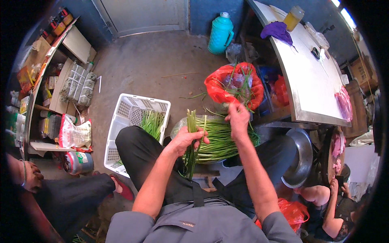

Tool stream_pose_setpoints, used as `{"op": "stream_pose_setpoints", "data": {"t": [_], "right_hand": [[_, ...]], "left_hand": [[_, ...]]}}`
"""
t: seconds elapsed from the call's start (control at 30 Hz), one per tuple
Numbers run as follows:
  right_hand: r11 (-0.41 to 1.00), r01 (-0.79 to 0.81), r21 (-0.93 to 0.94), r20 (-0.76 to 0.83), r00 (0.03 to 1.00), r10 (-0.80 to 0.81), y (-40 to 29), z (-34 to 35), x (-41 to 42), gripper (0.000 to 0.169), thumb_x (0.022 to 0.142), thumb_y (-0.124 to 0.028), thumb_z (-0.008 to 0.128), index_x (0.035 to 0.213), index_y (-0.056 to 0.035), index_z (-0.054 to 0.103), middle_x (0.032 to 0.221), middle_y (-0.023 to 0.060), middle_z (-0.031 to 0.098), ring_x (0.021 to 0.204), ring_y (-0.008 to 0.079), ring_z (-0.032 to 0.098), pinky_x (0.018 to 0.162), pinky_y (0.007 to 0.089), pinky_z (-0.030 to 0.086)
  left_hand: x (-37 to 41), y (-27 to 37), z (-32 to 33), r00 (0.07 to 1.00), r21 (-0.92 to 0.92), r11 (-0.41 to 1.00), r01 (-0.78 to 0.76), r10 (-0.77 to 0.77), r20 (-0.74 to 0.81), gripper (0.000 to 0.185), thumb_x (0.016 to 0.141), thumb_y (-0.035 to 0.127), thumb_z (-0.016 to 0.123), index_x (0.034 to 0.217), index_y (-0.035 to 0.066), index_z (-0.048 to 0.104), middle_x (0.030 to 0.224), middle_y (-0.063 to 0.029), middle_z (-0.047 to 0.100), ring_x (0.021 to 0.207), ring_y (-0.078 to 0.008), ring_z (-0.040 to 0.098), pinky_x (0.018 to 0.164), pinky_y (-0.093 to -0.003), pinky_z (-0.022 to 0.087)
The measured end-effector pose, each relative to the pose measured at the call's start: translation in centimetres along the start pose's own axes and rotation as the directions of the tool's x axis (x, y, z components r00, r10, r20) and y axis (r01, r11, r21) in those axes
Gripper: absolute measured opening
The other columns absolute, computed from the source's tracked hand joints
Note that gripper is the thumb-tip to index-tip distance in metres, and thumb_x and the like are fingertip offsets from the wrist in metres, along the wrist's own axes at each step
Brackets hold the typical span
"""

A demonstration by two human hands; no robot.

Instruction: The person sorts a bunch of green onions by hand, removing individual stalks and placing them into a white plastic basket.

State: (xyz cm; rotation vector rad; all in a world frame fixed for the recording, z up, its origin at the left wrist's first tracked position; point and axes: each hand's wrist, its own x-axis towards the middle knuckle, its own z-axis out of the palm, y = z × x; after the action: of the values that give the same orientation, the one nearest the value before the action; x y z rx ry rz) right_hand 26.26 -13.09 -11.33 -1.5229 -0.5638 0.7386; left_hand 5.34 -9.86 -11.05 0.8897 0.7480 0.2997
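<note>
My left hand (185, 140) is closed round an upright bunch of long green stalks (191, 121), pale ends pointing away from me, with one stalk slightly apart beside the thumb. My right hand (238, 117) is at the near edge of a red plastic bag (217, 86); its fingers are curled, and whether they pinch a scrap is unclear. Loose green leaves and clear plastic lie in the bag's mouth. Between my knees lies a large pile of green stalks (218, 142). More cut stalks (152, 123) lie in a white plastic crate (121, 104) by my left knee.
A turquoise thermos flask (220, 33) stands by the wall. A white-topped table (307, 66) is at right, a metal basin (297, 158) beside my right knee. Shelves (51, 54) with goods stand at left. One person sits at left; another, at lower right, works at a round board.
</note>
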Motion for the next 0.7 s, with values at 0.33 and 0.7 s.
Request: {"op": "stream_pose_setpoints", "data": {"t": [0.33,0.7], "right_hand": [[0.768,0.303,-0.565,-0.057,0.914,-0.402,0.6,-2.7,6.4,0.035,0.079,-0.019,0.065,0.105,0.0044,0.060,0.099,0.0200,0.064,0.089,0.0244,0.063,0.074,0.0345,0.050],[0.614,0.439,-0.656,0.547,0.837,-0.013,15.0,1.4,-4.3,0.022,0.078,-0.022,0.063,0.078,-0.0011,0.059,0.083,0.0179,0.061,0.080,0.0372,0.061,0.071,0.0469,0.048]], "left_hand": [[0.0,0.4,-1.3,0.965,-0.029,0.980,-0.198,0.190,-0.183,0.024,0.090,0.024,0.061,0.102,0.003,0.059,0.086,-0.0088,0.068,0.080,-0.0135,0.059,0.070,-0.0287,0.043],[0.7,-0.1,-2.2,0.851,-0.124,0.942,-0.311,0.218,-0.478,0.023,0.089,0.023,0.061,0.095,0.002,0.056,0.067,-0.0039,0.055,0.052,-0.0134,0.050,0.050,-0.0271,0.043]]}}
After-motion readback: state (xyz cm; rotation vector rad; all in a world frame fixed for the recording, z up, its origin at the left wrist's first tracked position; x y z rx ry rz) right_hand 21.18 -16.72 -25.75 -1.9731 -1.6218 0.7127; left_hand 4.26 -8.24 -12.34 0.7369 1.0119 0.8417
